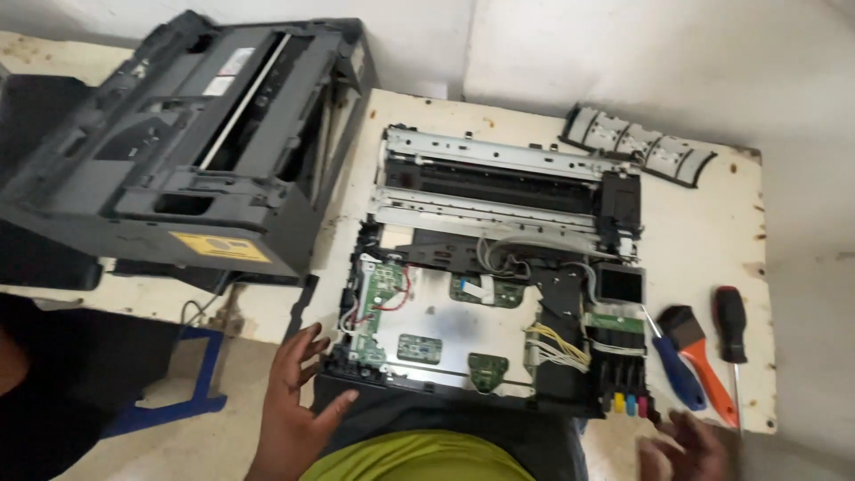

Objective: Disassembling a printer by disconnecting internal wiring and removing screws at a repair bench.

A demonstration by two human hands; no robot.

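Centrally, in the head view, an opened printer chassis [485, 267] lies flat on a worn white table [704, 240], its cover removed so that the metal rails, ribbon cables and green circuit boards [383, 294] are exposed from above. The left hand [298, 392] hovers at the chassis's near left corner, fingers spread and empty, close to that corner but not clearly touching it. The right hand [681, 445] sits low at the table's near right edge, blurred; it appears open and holds nothing, just short of the tools. The two hands are well apart, one at each near corner of the chassis.

A dark grey printer cover [178, 142] rests tilted at the left, overhanging the table edge, seemingly set aside to give access. It bears a yellow rectangular label [218, 247] on its front face and small white labels near its top. A ribbed grey tray piece [637, 142] lies at the far right corner.

To the right of the chassis lie a blue-handled screwdriver [674, 365], an orange-handled brush [704, 365] and a black-and-red screwdriver [731, 334], side by side within reach of the right hand. Four coloured ink caps [623, 403] line the chassis's near right edge.
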